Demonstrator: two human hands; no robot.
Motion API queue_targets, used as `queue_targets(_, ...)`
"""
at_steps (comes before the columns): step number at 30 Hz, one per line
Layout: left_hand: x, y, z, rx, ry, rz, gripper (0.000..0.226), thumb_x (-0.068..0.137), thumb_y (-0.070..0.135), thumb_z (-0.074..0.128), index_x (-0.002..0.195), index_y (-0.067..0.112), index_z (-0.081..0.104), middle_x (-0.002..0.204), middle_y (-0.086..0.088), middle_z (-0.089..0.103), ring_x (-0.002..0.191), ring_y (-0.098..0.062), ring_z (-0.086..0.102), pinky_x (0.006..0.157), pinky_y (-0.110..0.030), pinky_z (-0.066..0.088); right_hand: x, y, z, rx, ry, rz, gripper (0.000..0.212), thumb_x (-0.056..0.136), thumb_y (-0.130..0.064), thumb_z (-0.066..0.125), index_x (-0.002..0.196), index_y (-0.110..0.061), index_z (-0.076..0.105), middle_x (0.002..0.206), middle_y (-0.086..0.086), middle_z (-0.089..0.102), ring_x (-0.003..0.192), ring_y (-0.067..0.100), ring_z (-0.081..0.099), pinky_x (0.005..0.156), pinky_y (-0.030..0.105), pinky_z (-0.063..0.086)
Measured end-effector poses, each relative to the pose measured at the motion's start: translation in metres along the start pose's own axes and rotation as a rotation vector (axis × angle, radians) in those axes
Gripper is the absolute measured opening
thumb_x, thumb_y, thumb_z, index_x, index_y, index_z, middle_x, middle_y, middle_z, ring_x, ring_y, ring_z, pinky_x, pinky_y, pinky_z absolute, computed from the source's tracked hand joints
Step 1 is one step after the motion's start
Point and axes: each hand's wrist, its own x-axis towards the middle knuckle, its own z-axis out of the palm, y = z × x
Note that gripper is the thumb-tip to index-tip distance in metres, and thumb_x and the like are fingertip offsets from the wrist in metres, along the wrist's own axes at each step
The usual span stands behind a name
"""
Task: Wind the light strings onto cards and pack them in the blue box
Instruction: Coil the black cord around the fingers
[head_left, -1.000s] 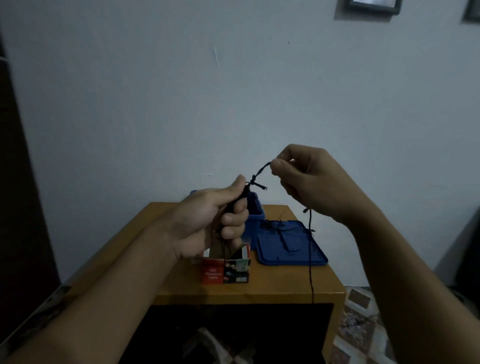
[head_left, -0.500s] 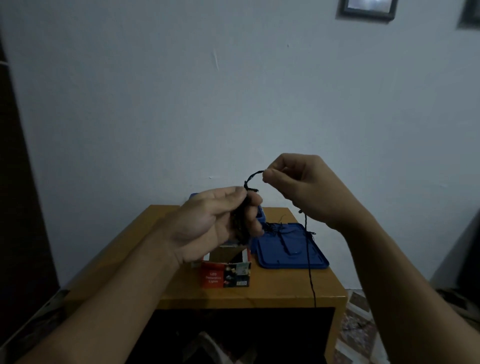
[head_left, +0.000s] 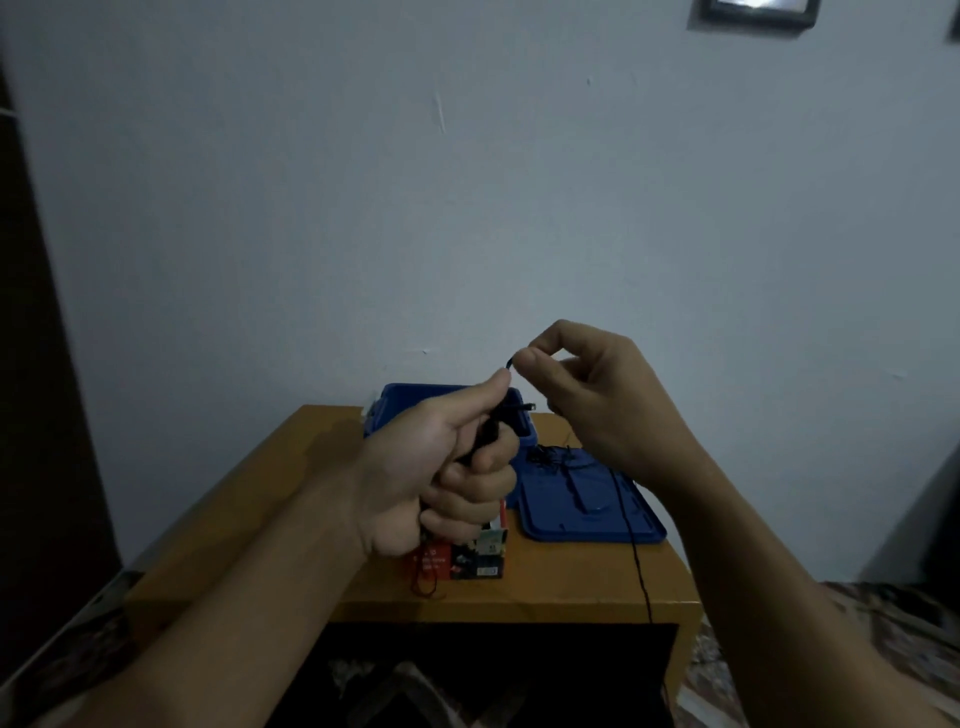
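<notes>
My left hand (head_left: 447, 467) grips a dark bundle of wound light string (head_left: 491, 434) in its curled fingers, raised above the table. Just to the right, my right hand (head_left: 587, 384) pinches the same black string between thumb and forefinger. From that hand the loose string (head_left: 631, 530) hangs down over the table's front edge. The blue box (head_left: 405, 402) stands behind my left hand, mostly hidden. Its blue lid (head_left: 587, 512) lies flat to the right with a small tangle of string on it. Whether a card sits inside the bundle cannot be seen.
A red printed carton (head_left: 462, 564) stands open on the wooden table (head_left: 291, 499) under my left hand. The table backs onto a pale wall, with a dark hollow under its top. Patterned floor (head_left: 883, 634) shows at the right.
My right hand has brought the pinched string leftward and down, close to my left thumb, so the arc of string between the hands has shortened. My left hand still grips the bundle.
</notes>
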Motion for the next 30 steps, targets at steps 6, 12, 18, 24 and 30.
queue_targets(6, -0.003, -0.002, -0.007, -0.341, -0.453, 0.149, 0.052, 0.101, 0.051, 0.041, 0.072, 0.009, 0.052, 0.049, 0.002, 0.028, 0.039, -0.01, 0.022, 0.039, -0.024, 0.018, -0.008, 0.009, 0.009, 0.05, -0.154, 0.01, 0.034, 0.094, -0.042, 0.056, 0.075, -0.015, 0.063, 0.049, -0.011, 0.044, 0.042, 0.003, 0.033, 0.044, 0.015, 0.028)
queue_targets(12, -0.001, -0.002, 0.002, -0.519, -0.302, 0.385, 0.021, 0.1, 0.012, 0.047, 0.11, 0.0, 0.062, 0.066, -0.002, 0.049, 0.051, -0.011, 0.045, 0.052, -0.023, 0.043, -0.031, 0.027, 0.024, 0.177, -0.295, 0.155, 0.033, 0.102, -0.038, 0.05, 0.079, -0.017, 0.062, 0.057, 0.007, 0.051, 0.047, 0.021, 0.043, 0.048, 0.032, 0.036)
queue_targets(18, 0.001, -0.002, 0.008, -0.61, -0.119, 0.469, 0.024, 0.097, 0.011, 0.042, 0.104, 0.004, 0.064, 0.063, 0.001, 0.045, 0.044, -0.008, 0.04, 0.041, -0.02, 0.038, -0.046, 0.035, 0.039, 0.182, -0.402, 0.216, 0.044, 0.102, -0.039, 0.049, 0.093, 0.001, 0.063, 0.065, 0.008, 0.059, 0.049, 0.019, 0.05, 0.051, 0.029, 0.043)
queue_targets(24, 0.0, 0.0, 0.013, -0.533, 0.079, 0.458, 0.052, 0.097, 0.036, 0.044, 0.048, 0.02, 0.038, 0.048, 0.004, 0.027, 0.041, -0.009, 0.021, 0.043, -0.025, 0.019, -0.052, 0.033, 0.048, 0.222, -0.46, 0.231, 0.039, 0.104, -0.037, 0.051, 0.079, -0.008, 0.061, 0.068, 0.008, 0.064, 0.047, 0.013, 0.05, 0.055, 0.032, 0.044)
queue_targets(30, -0.002, -0.006, 0.013, -0.611, -0.222, 0.371, 0.053, 0.103, 0.046, 0.036, 0.079, 0.008, 0.064, 0.045, 0.002, 0.036, 0.039, -0.009, 0.021, 0.039, -0.024, 0.021, -0.05, 0.031, 0.055, 0.115, -0.278, 0.198, 0.041, 0.103, -0.03, 0.053, 0.064, -0.022, 0.063, 0.058, 0.002, 0.06, 0.047, 0.012, 0.048, 0.052, 0.031, 0.04)
